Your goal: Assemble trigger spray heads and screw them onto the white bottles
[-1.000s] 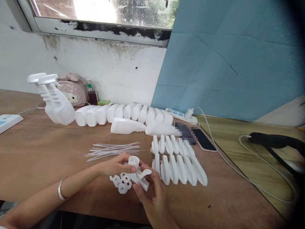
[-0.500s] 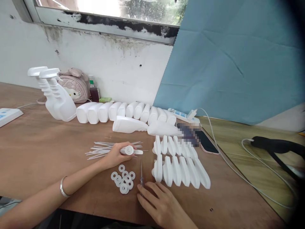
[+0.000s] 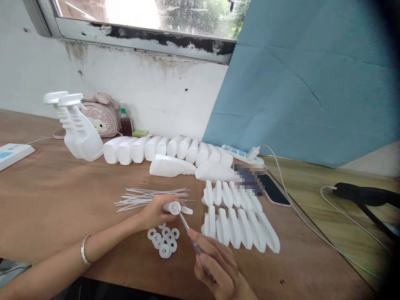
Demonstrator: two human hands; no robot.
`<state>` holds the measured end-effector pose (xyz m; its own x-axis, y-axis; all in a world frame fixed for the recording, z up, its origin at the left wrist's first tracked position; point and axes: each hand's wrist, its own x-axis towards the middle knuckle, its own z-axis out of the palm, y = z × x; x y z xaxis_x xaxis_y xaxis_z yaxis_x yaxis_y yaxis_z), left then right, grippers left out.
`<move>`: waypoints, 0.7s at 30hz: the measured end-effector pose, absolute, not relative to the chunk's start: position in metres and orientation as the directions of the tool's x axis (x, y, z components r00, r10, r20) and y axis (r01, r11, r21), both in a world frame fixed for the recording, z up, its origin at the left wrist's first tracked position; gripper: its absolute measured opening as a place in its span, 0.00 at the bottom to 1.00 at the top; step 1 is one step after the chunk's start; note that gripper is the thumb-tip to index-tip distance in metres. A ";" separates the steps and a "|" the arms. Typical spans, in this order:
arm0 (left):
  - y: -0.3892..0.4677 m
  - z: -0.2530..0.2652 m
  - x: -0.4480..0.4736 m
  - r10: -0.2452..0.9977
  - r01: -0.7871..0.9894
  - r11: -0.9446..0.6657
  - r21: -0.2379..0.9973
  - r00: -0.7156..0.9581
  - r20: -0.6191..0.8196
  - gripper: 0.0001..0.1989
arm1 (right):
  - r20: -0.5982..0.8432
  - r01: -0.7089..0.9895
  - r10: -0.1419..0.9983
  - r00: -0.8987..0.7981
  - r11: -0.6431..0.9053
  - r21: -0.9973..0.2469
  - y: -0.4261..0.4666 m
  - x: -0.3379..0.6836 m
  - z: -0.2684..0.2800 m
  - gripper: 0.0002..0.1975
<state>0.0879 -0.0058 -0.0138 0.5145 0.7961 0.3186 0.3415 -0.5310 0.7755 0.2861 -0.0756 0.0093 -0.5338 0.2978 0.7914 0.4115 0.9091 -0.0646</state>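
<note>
My left hand (image 3: 161, 211) is closed around a white trigger sprayer head (image 3: 171, 207). The sprayer's round open end faces up toward me, and its trigger sticks out to the right. Held like a pen in my right hand (image 3: 218, 264) is a slim screwdriver (image 3: 197, 249) with a clear handle. Its metal tip meets the sprayer's round opening; how deep it goes cannot be seen. White washers (image 3: 165, 239) lie in a loose pile below my left hand. Behind that hand, thin white dip tubes (image 3: 134, 199) are spread on the table, partly covered by my fingers.
White sprayer shrouds (image 3: 242, 227) stand in two rows to the right. Several white bottles (image 3: 125, 151) lie along the back, with two assembled spray bottles (image 3: 83, 133) upright at left. A phone (image 3: 272, 189), cables and a power strip (image 3: 242, 155) are at the right.
My right hand has picked up the screwdriver from the table and brought its tip to the sprayer's opening. My left hand still holds the sprayer head. The view has shifted slightly.
</note>
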 end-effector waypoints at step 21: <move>-0.014 -0.025 0.085 0.683 0.431 -0.718 0.547 0.589 0.432 0.10 | 0.499 0.284 0.863 -0.078 0.499 -0.819 -0.058 0.283 0.013 0.11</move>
<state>0.0853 -0.0136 -0.0252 0.5889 0.6830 0.4321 0.4309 -0.7177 0.5471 0.2829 -0.0584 0.0129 -0.0780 0.8629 0.4994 0.2839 0.4994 -0.8185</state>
